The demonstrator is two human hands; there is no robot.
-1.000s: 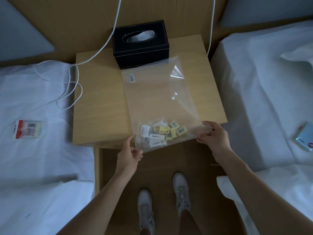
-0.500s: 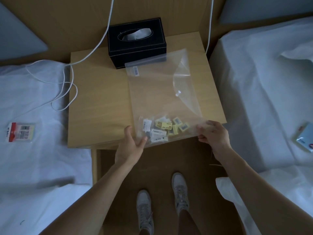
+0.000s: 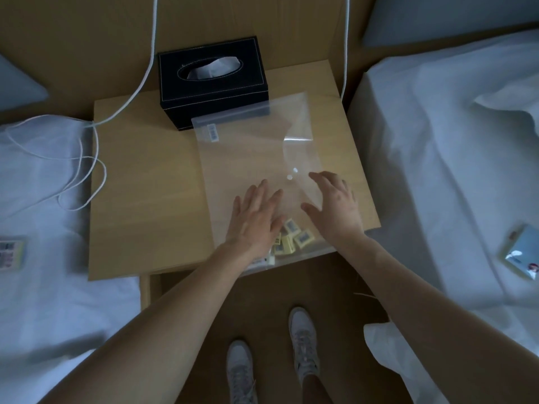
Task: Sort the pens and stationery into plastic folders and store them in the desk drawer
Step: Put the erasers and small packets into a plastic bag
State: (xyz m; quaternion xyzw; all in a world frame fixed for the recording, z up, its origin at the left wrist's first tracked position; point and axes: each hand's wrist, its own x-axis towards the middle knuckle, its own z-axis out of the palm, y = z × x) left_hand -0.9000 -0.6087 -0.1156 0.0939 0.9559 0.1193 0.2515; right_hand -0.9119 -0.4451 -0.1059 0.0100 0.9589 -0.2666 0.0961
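Clear folder flat on nightstand, near edge overhanging front, far edge touching tissue box. Erasers inside at near end. Left hand & right hand spread flat on folder, gripping nothing. Bare wood to the left; beds both sides.

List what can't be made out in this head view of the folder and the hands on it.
- Small packets in the plastic folder: labels too small; some lie under the left hand.
- Whether the right hand touches the folder: unclear from above.
- Packet on the left bed: cut by the frame edge, blurred.
- Drawer: not visible below the table.
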